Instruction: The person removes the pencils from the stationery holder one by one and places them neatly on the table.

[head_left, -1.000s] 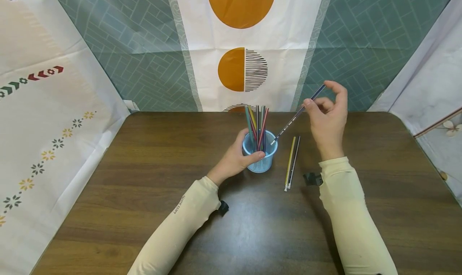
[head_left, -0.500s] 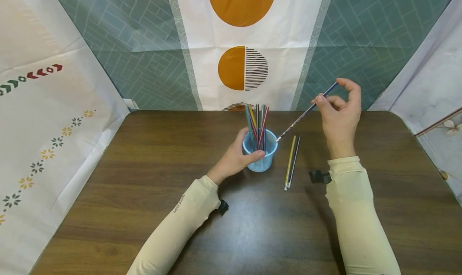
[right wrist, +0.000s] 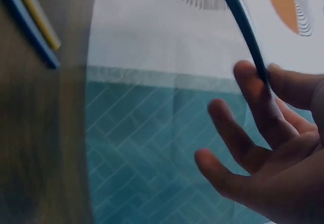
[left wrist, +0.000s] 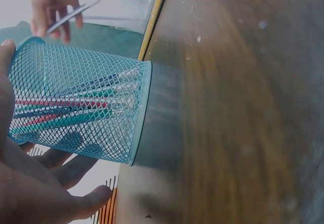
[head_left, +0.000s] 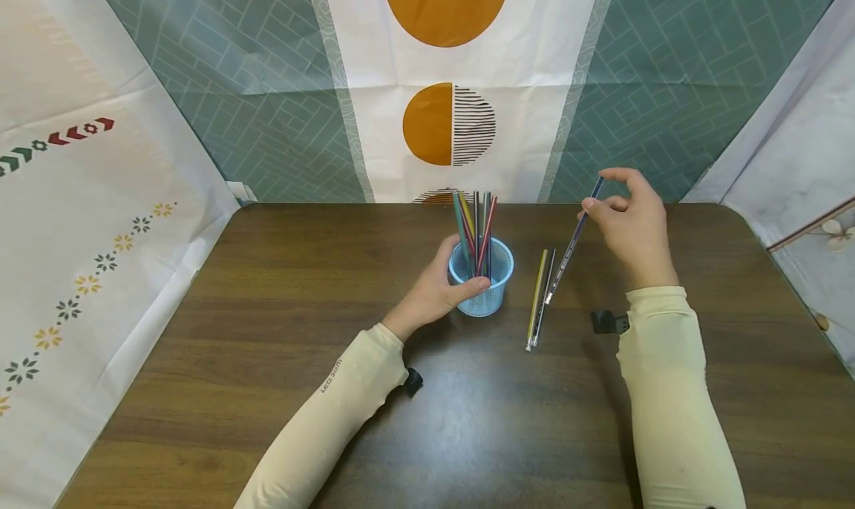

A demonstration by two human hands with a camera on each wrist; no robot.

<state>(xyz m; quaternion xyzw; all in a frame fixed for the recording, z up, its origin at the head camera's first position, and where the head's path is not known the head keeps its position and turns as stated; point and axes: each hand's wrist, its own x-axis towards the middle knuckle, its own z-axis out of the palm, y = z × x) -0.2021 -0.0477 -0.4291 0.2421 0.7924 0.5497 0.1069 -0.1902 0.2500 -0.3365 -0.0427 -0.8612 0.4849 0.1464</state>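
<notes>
A light-blue mesh pencil cup (head_left: 490, 299) stands upright on the table with several pencils (head_left: 476, 231) leaning in it. My left hand (head_left: 437, 290) grips the cup round its left side, thumb over the near rim; the left wrist view shows the mesh wall (left wrist: 76, 102) and pencils behind it. Right of the cup, my right hand (head_left: 631, 227) pinches a dark patterned pencil (head_left: 571, 253) near its upper end. That pencil slants down in the air over two pencils lying side by side, one yellow (head_left: 537, 294) and one dark (head_left: 545, 290).
The brown wooden table (head_left: 267, 346) runs back to a hanging green and white cloth (head_left: 280, 123). White patterned cloths hang at the left (head_left: 100, 271) and right (head_left: 795, 145). A small black wrist mount (head_left: 606, 322) sticks out beside the right sleeve.
The pencil's lower end has come out of the cup and swung right and down over the lying pencils. My right hand has moved right overall. The left hand stays on the cup.
</notes>
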